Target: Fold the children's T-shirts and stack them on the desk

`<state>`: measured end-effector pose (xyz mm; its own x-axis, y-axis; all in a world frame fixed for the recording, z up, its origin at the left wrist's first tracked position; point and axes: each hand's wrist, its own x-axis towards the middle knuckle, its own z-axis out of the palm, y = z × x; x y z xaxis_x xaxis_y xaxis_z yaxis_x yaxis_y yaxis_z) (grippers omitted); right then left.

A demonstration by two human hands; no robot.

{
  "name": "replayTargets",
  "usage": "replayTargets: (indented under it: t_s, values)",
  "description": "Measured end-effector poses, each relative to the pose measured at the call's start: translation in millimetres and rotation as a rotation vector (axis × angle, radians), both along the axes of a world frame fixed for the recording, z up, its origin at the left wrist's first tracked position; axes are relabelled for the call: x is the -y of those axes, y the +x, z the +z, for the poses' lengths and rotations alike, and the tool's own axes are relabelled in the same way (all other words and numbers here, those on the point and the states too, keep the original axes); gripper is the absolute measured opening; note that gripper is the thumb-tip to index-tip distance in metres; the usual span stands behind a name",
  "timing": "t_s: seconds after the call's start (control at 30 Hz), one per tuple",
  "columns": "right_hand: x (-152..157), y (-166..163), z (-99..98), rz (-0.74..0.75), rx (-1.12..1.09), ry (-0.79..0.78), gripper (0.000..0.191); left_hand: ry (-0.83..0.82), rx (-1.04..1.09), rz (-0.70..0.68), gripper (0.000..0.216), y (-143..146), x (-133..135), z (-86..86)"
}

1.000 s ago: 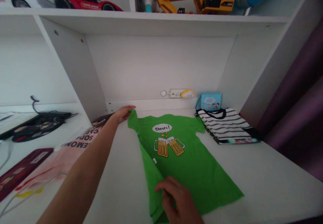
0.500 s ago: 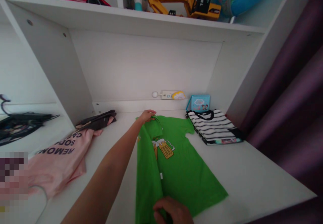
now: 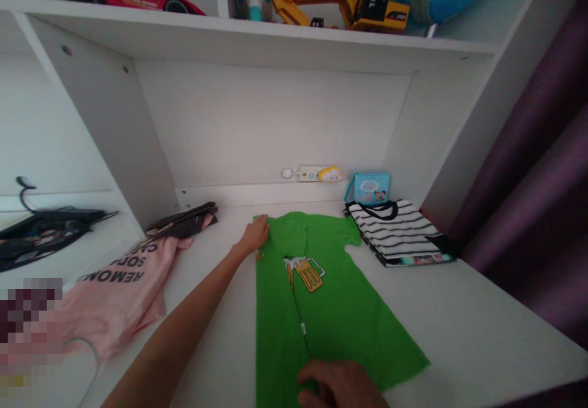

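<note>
A green T-shirt [image 3: 340, 310] with a beer-mug print lies on the white desk, its left side folded inward over the front. A small white tag shows along the folded edge. My left hand [image 3: 257, 234] rests at the upper left fold, fingers stretched out and touching the cloth. At the bottom of the view, my right hand [image 3: 342, 385] has its thumb and fingers curled around the shirt's lower part. Some green fabric shows between them; the fingertips are partly hidden.
Left lie a pink shirt [image 3: 124, 291], dark folded clothing [image 3: 184, 219] and black hangers [image 3: 68, 217]. Striped folded clothing [image 3: 390, 230] sits at right, before a blue desk calendar [image 3: 371, 188]. A power strip [image 3: 309, 173] is at the back; a shelf [image 3: 285, 43] with toys hangs above.
My left hand has let go of the collar and shifted to the shirt's upper left edge. The folded part lies flatter. My right hand stays near the hem; the view has shifted slightly.
</note>
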<state>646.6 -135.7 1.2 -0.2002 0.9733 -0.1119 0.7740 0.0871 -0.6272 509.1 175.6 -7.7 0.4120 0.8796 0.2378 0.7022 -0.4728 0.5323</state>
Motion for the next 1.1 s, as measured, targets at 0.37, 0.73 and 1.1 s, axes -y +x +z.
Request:
replayTargets:
  t_s: [0.37, 0.73, 1.1]
  values:
    - [-234.5, 58.2, 15.6, -0.374, 0.294, 0.243, 0.026, 0.091, -0.385, 0.116, 0.047, -24.5, 17.8, -34.0]
    - [-277.0, 67.9, -14.1, -0.597, 0.300, 0.257, 0.027, 0.133, -0.405, 0.140, 0.046, -23.4, 20.7, -32.5]
    - [-168.0, -7.6, 6.7, 0.236, 0.274, 0.417, 0.054, 0.140, -0.437, 0.168, 0.047, -20.6, 22.6, -30.8]
